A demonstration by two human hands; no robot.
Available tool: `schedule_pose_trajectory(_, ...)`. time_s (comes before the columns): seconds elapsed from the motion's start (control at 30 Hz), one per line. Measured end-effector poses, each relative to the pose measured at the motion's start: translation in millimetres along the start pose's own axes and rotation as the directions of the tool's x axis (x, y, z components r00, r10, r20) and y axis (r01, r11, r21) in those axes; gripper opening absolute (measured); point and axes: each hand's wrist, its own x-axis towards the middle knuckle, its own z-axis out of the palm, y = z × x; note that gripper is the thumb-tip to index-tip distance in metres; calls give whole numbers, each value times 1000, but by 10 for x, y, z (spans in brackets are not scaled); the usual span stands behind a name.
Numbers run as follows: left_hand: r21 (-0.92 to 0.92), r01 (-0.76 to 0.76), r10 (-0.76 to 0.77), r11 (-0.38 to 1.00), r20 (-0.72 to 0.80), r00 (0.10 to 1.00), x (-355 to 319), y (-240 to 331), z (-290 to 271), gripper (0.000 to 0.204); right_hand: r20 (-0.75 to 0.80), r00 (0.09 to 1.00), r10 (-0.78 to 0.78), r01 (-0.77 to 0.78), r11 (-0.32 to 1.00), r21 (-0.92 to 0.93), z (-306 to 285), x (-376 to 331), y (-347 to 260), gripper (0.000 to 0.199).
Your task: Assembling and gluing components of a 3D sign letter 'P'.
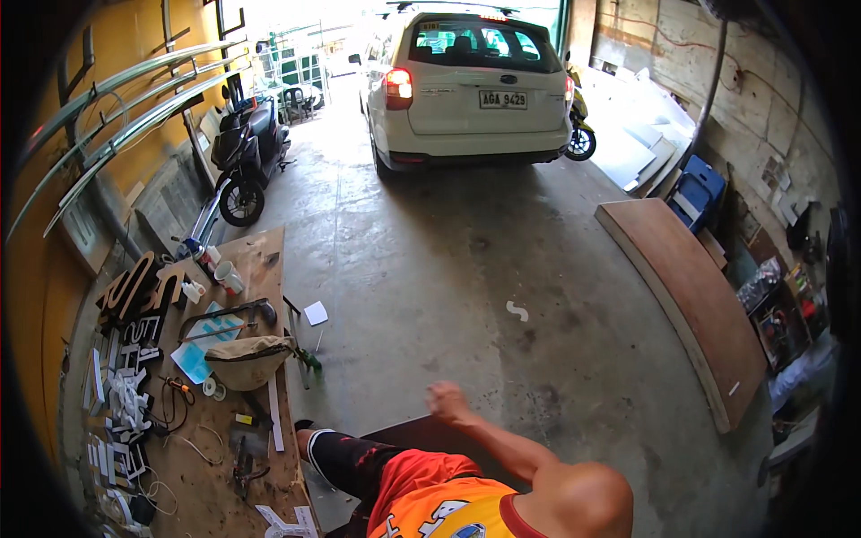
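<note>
One right hand [447, 403], fingers partly curled, is near one dark panel [401, 433]; I cannot tell whether it grips anything. The left hand is out of view. Leftward, the worktop [202, 493] bears one canvas pouch [248, 360], one hacksaw [264, 311], one mug [230, 278]. Beyond: one black scooter [253, 143], one white SUV [435, 124], one yellow motorcycle [580, 134].

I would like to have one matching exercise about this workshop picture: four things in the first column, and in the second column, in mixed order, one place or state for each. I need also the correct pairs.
Column one
1. right hand
2. hacksaw
3. cloth bag
4. car

Column two
A. at the right edge of the wooden table
B. white, its rear turned toward the camera
C. bare, off the table
D. lying partly over a light-blue sheet

Right pairs: 1-C, 2-D, 3-A, 4-B
</note>
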Motion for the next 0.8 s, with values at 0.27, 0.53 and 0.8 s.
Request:
schedule_pose_trajectory(0.27,51,-13,9,999,67,998,14,110,-89,23,134,960,247,-142,14,990,-1406,518,248,52)
schedule_pose_trajectory(0.53,-46,158,-160,986,-68,985,96,243,-69,19,-768,347,-538,375,-671,640,-4803,2729,-2217,67)
schedule_pose_trajectory(0.8,-238,216,-274,947,-249,929,-13,393,265,21,-761,28,-648,214,-740,638,-4848,2849,-3445,72)
